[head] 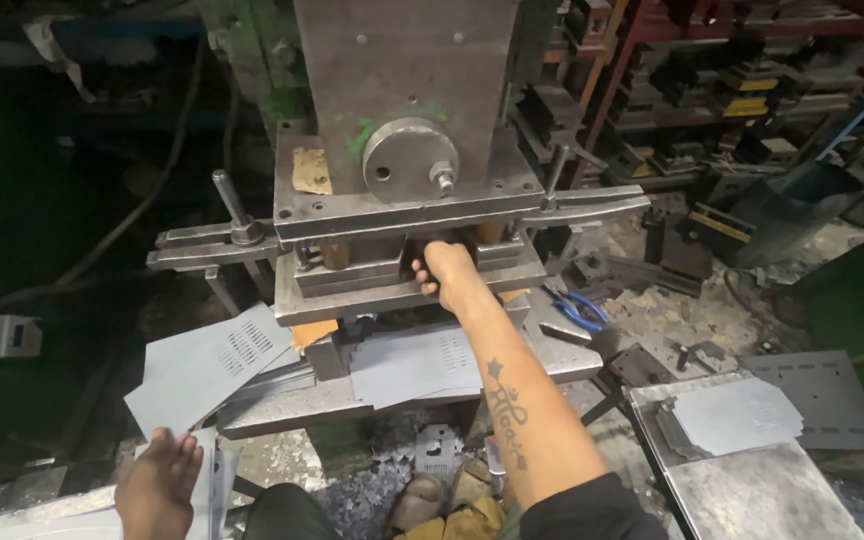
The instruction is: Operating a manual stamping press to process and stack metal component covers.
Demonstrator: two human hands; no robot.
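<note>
My right hand [444,272] reaches into the gap of a grey metal press [407,150], between its upper block and its lower die block [352,295]. The fingers are curled inside the gap; what they hold is hidden. My left hand [157,482] rests flat, fingers apart, on a stack of grey perforated metal sheets [207,365] at the lower left. Another perforated sheet [412,362] lies on the press bed in front of the die, under my right forearm.
A pile of cut grey sheets [737,415] sits on a metal table [762,495] at the lower right. Blue-handled pliers [580,310] lie to the right of the press. Racks of dies [742,80] fill the back right. Scrap chips [372,495] cover the floor by my feet.
</note>
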